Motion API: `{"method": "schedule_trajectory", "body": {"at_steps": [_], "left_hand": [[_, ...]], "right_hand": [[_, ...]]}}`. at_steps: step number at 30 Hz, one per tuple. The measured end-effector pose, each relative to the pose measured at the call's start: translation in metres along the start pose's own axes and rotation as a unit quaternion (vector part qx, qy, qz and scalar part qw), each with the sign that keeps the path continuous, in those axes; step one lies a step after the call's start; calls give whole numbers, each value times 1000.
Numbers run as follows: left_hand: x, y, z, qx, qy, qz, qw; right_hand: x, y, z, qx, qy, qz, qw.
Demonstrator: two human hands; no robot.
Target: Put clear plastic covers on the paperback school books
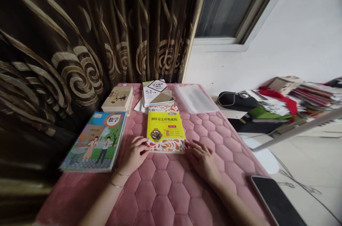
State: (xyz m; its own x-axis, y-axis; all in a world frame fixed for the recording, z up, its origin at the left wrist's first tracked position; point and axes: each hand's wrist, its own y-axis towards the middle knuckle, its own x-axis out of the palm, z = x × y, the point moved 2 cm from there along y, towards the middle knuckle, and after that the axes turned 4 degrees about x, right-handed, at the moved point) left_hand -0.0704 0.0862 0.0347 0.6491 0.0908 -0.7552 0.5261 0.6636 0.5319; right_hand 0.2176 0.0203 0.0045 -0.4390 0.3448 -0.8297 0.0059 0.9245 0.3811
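Observation:
A yellow book (162, 126) with orange-and-white patterned ends lies flat on the pink quilted table cover (160, 197). My left hand (137, 154) rests at its lower left corner, fingertips touching the edge, and a thin bracelet circles the wrist. At the lower right corner is my right hand (201, 156), its fingers apart and the fingertips against the book's side. Neither hand grasps the book. Left of it lies a stack topped by a blue-green mathematics book (96, 144). Behind that sits a pile of beige books (119, 99).
White-covered books (156, 92) stand behind the yellow book, beside a translucent plastic folder (196, 98). A dark phone (278, 201) lies at the front right. Patterned curtains (80, 69) hang along the left and back. Beyond the right edge is a cluttered shelf with papers (269, 103).

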Motion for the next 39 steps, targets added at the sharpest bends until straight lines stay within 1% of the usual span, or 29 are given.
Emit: {"method": "schedule_trajectory", "body": {"at_steps": [2,4,7,9,11,13,15,18,20,22,24,28,30,31,33,34,36,37,39], "left_hand": [[6,4,11,-8,11,-21,1000],[17,8,25,-18,14,-37,999],[35,16,42,-29,12,-42,999],[42,19,46,-33,13,-43,998],[41,19,45,-33,12,-47,998],[35,17,37,-33,14,-48,998],[25,12,26,-39,18,-42,998],[11,3,9,-50,7,-17,999],[5,-3,0,-58,-22,0,998],[4,-6,-6,-71,-58,6,996],[6,-9,-9,-88,-87,4,992],[11,-8,-13,-124,-118,-3,985],[15,-4,-15,-155,-163,-23,974],[17,-1,-17,-178,-195,-38,964],[23,8,-22,-255,-233,-62,936],[26,13,-25,-299,-232,-66,923],[30,23,-31,-369,-201,-57,906],[32,28,-34,-388,-183,-54,902],[34,35,-39,-400,-163,-53,901]], "right_hand": [[3,2,-17,-11,-10,3,1000],[9,6,-37,-17,-8,3,1000],[21,14,-63,-16,5,7,1000],[26,19,-72,-11,13,9,1000],[29,21,-74,-10,16,8,1000],[27,21,-69,-15,16,1,1000],[23,19,-59,-19,15,-8,1000],[14,15,-36,-10,21,-20,1000],[7,12,-21,4,34,-31,999],[1,9,-8,14,66,-48,997],[-4,8,0,23,124,-69,990],[-7,17,4,50,247,-113,961],[-3,28,6,83,288,-119,947],[1,36,8,116,297,-114,941],[11,52,13,197,284,-92,934],[16,61,16,231,264,-78,933],[24,78,21,266,223,-59,936],[28,86,24,272,209,-56,938],[34,99,28,282,191,-64,938]]}}
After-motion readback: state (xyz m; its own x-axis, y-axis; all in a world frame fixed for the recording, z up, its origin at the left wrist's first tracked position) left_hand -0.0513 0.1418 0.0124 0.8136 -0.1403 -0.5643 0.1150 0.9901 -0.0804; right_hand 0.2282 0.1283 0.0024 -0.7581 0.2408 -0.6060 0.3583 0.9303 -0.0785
